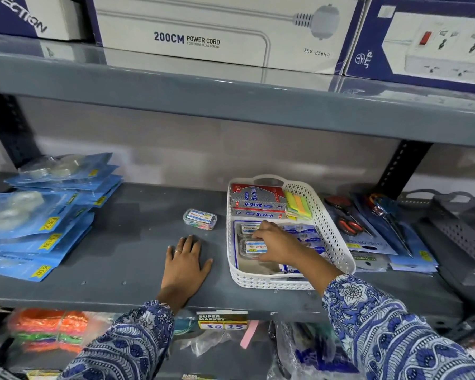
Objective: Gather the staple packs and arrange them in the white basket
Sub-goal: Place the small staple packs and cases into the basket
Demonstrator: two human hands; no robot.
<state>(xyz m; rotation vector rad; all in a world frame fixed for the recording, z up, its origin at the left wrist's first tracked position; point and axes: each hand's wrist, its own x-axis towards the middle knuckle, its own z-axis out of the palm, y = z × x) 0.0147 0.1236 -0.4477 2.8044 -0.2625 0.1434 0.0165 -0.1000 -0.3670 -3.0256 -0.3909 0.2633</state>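
A white perforated basket (331,223) stands on the grey shelf. Inside it lie red Softek boxes (258,200) at the back, coloured sticky notes (298,205), and several small clear staple packs with blue labels (254,246) over blue cards. My right hand (279,244) reaches into the basket, fingers curled on a clear pack near the middle. One more clear pack (200,219) lies on the shelf left of the basket. My left hand (185,263) rests flat on the shelf below that pack, holding nothing.
Blue packets with yellow price tags (47,218) are stacked at the left. Packaged scissors (368,226) lie right of the basket, and a grey tray (461,229) stands farther right. Power cord boxes (217,31) fill the shelf above.
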